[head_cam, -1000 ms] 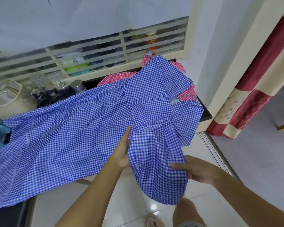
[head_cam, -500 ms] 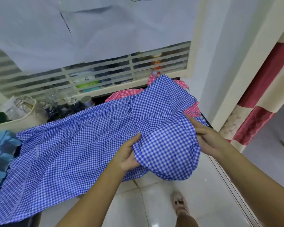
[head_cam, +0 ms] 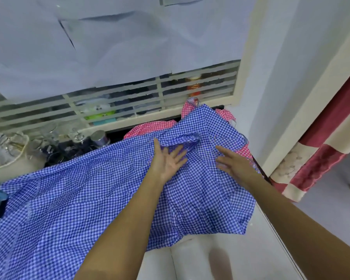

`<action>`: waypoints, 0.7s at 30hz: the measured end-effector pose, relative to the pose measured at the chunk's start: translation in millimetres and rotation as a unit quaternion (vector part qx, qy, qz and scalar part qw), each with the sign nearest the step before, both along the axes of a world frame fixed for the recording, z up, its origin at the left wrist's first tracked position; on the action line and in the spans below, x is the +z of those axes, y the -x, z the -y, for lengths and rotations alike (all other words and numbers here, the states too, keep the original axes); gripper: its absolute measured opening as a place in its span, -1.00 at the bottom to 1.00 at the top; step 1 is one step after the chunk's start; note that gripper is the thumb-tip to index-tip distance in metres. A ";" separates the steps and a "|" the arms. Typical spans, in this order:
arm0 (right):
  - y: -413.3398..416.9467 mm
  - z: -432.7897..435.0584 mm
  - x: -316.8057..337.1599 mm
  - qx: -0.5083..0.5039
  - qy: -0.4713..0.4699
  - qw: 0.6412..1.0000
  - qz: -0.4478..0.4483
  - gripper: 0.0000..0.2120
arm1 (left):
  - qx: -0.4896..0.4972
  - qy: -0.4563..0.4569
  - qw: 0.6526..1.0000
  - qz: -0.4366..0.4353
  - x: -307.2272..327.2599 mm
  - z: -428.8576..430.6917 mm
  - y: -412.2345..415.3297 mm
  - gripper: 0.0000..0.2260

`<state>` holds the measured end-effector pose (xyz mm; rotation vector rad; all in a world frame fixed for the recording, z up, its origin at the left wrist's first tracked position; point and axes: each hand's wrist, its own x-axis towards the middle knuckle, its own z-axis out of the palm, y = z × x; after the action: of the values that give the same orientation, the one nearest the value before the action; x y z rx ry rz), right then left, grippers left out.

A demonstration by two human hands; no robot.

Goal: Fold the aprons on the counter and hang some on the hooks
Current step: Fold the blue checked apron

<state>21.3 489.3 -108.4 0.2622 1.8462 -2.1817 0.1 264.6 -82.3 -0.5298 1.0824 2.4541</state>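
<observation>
Both forearms reach in from near edge. Blue checked apron (head_cam: pixel 93 199) spread over counter, near hem hanging off front. Left hand (head_cam: pixel 168 160) palm up, fingers splayed, gripping nothing. Right hand (head_cam: pixel 230 163) flat, fingers extended onto cloth. Red checked apron (head_cam: pixel 150 129) bunched behind, under blue one.

The apron (head_cam: pixel 89 199) was blue-and-white check; the cloth (head_cam: pixel 150 129) beneath it was red-and-white check; the curtain (head_cam: pixel 321 158) was dark red and cream.

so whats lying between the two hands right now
Only the blue checked apron: its cloth fills the gap between the left hand and the right hand, and nothing else lies there. The head view shows this.
</observation>
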 end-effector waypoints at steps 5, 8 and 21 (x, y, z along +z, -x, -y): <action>-9.3 -22.6 -49.7 -0.020 -0.242 0.970 0.019 -0.69 | -0.324 0.492 0.806 -0.057 -53.9 3.5 20.1 -0.19; -15.5 -20.8 -59.1 -0.001 -0.328 0.945 -0.018 -0.83 | -0.380 0.578 0.718 -0.073 -83.9 1.5 16.8 -0.22; 52.6 58.4 -73.2 0.073 -0.362 0.929 0.000 -0.79 | -0.317 0.377 0.865 -0.098 -70.7 -29.4 25.4 -0.55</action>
<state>-31.3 430.8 -181.5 0.2493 2.5080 -1.3205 -25.3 294.0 -153.0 -0.0803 1.9400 1.4760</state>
